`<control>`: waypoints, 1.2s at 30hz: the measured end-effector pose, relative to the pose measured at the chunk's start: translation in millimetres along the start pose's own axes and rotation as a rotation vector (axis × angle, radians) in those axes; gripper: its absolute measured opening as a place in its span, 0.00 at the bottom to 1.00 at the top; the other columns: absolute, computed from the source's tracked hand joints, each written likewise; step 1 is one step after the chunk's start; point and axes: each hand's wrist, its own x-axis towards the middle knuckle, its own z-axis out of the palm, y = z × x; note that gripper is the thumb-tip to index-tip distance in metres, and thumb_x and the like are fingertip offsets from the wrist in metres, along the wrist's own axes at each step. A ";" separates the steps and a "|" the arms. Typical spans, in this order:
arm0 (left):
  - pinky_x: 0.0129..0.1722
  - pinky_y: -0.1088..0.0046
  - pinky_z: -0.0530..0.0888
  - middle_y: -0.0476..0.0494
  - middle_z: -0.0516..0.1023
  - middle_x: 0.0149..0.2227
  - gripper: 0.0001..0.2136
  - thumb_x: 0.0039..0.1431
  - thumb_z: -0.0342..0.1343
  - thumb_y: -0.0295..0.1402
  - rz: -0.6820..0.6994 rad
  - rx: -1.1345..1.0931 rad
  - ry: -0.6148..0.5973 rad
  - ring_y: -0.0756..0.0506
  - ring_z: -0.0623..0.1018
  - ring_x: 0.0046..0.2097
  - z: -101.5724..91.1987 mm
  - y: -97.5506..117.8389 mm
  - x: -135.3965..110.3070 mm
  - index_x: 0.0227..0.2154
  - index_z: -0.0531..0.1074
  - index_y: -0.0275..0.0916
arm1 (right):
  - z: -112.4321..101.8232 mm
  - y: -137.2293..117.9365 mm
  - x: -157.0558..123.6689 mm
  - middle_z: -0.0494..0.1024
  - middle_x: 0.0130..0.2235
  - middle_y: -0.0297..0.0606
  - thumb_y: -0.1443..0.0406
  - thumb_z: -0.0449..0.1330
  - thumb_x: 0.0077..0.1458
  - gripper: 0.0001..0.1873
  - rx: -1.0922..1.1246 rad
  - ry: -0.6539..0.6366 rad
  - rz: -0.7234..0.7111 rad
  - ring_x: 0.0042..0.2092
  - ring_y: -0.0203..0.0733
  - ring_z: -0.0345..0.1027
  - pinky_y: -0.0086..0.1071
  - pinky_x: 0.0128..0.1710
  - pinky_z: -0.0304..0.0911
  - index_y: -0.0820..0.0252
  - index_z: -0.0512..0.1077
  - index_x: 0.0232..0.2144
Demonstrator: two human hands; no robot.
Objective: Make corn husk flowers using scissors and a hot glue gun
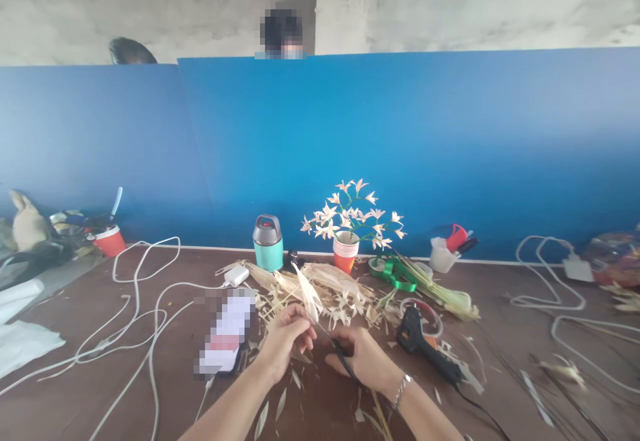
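My left hand (290,335) pinches a pale, pointed piece of corn husk (307,294), which stands upright above the fingers. In my right hand (367,359) is a pair of scissors (341,355) with dark handles, the blades at the base of the husk by my left fingertips. Beyond both hands lies a heap of dried husks (335,281) with small cut petals and scraps. A spray of white husk flowers (345,214) on green stems stands in a stack of paper cups (346,254).
A black glue gun (425,344) lies right of my hand, near green ribbon (397,273) and a bundle of stalks (445,294). Left are a phone (227,334), white cables (157,321) and a teal flask (269,251). A blue partition (425,141) closes the back; a person's head shows above it.
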 end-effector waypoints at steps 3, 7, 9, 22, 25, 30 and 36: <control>0.16 0.82 0.55 0.51 0.74 0.17 0.07 0.42 0.59 0.32 -0.010 -0.028 -0.016 0.55 0.69 0.17 -0.7 -0.7 0.6 0.23 0.65 0.38 | -0.1 0.6 0.2 0.66 0.20 0.27 0.69 0.61 0.42 0.09 -0.022 0.014 -0.002 0.24 0.31 0.53 0.24 0.23 0.50 0.64 0.75 0.30; 0.16 0.82 0.55 0.51 0.74 0.17 0.07 0.42 0.59 0.31 -0.011 -0.034 -0.031 0.55 0.69 0.17 -1.6 -2.7 1.7 0.23 0.65 0.38 | 0.2 0.8 -0.2 0.68 0.21 0.27 0.68 0.61 0.42 0.09 -0.031 0.015 -0.015 0.24 0.31 0.54 0.24 0.23 0.51 0.64 0.75 0.31; 0.16 0.82 0.55 0.51 0.74 0.17 0.07 0.42 0.59 0.31 -0.009 -0.031 -0.030 0.55 0.69 0.17 -1.6 -3.2 1.7 0.23 0.65 0.38 | 0.1 0.7 -0.6 0.70 0.21 0.28 0.68 0.61 0.43 0.09 -0.037 0.018 -0.022 0.24 0.31 0.56 0.24 0.23 0.52 0.63 0.76 0.31; 0.16 0.83 0.57 0.51 0.75 0.17 0.08 0.43 0.59 0.31 -0.021 -0.035 -0.037 0.55 0.70 0.17 -1.4 -3.2 2.4 0.23 0.64 0.38 | 0.3 2.7 -0.4 0.73 0.23 0.30 0.65 0.62 0.44 0.12 -0.054 0.018 -0.025 0.25 0.32 0.59 0.24 0.25 0.56 0.63 0.76 0.34; 0.16 0.84 0.56 0.51 0.75 0.17 0.08 0.43 0.59 0.31 -0.023 -0.028 -0.036 0.55 0.70 0.17 -1.7 -3.4 2.7 0.23 0.64 0.38 | 0.1 2.7 -0.7 0.73 0.23 0.29 0.65 0.61 0.44 0.12 -0.050 0.011 -0.031 0.25 0.32 0.59 0.24 0.25 0.56 0.63 0.76 0.34; 0.16 0.84 0.55 0.51 0.74 0.17 0.07 0.42 0.58 0.30 -0.023 -0.010 -0.027 0.56 0.69 0.16 -0.3 -1.5 1.7 0.23 0.64 0.38 | 0.1 1.6 -1.0 0.73 0.23 0.30 0.66 0.61 0.44 0.10 -0.052 0.009 -0.032 0.25 0.32 0.59 0.24 0.24 0.55 0.63 0.76 0.32; 0.16 0.83 0.56 0.51 0.74 0.17 0.07 0.43 0.58 0.31 -0.016 -0.012 -0.032 0.56 0.69 0.16 -1.3 -2.2 2.8 0.23 0.64 0.38 | 0.6 0.6 -0.5 0.72 0.23 0.30 0.66 0.60 0.44 0.13 -0.047 0.018 -0.032 0.24 0.32 0.57 0.24 0.23 0.53 0.62 0.76 0.34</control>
